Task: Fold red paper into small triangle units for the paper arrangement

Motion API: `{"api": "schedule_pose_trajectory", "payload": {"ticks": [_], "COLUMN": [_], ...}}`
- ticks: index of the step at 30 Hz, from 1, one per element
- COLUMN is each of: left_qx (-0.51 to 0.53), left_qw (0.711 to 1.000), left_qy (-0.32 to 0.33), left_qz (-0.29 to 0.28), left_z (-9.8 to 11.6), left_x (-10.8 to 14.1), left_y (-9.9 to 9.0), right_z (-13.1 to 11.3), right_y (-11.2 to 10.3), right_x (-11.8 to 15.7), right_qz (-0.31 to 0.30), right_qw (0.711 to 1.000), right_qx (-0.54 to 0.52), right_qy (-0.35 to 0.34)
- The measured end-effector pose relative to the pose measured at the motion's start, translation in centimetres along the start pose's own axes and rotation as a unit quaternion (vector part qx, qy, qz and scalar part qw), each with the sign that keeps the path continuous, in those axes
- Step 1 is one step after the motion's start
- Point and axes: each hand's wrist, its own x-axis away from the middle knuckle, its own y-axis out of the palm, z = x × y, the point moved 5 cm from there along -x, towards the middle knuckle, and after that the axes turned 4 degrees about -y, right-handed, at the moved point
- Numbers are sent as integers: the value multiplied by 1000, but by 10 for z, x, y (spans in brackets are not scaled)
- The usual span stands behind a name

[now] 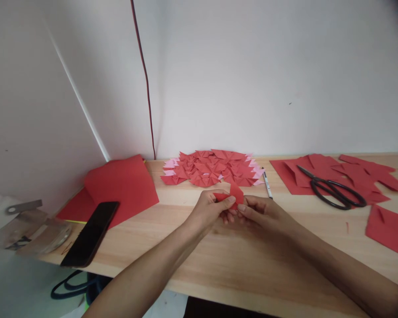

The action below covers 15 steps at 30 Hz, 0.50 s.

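Observation:
A small piece of red paper (237, 194), partly folded, is held up between my two hands above the middle of the table. My left hand (215, 205) pinches it with the thumb lying across its front. Against its lower right edge, my right hand (258, 211) grips with thumb and fingers closed. Part of the paper is hidden behind the fingers. Just beyond the hands lies a pile of folded red and pink paper pieces (210, 168), close to the wall. A white marker pen (267, 184) lies to the right of that pile.
Black-handled scissors (333, 190) rest on cut red paper (321, 168) at the right. Another red piece (388, 229) is nearer the right edge. Large red sheets (122, 185), a black phone (91, 234) and a clear plastic bag (40, 232) are at the left. A cord hangs down the wall.

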Motion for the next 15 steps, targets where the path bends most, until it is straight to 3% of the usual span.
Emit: {"api": "schedule_pose_trajectory", "payload": {"ticks": [6, 11, 15], "left_qx": [-18, -53, -58], "left_qw": [1000, 996, 996], "left_qy": [6, 65, 57], "left_qz": [-22, 27, 40], "left_z": [1, 5, 4], "left_x": [-1, -2, -2], "left_y": [0, -5, -6], "right_z": [5, 10, 8], "right_y": [-8, -5, -3], "right_x": [2, 2, 1], "right_qz": [29, 24, 25], "right_qw": [999, 999, 998], "right_qx": [12, 25, 57], "right_qy": [14, 35, 29]}}
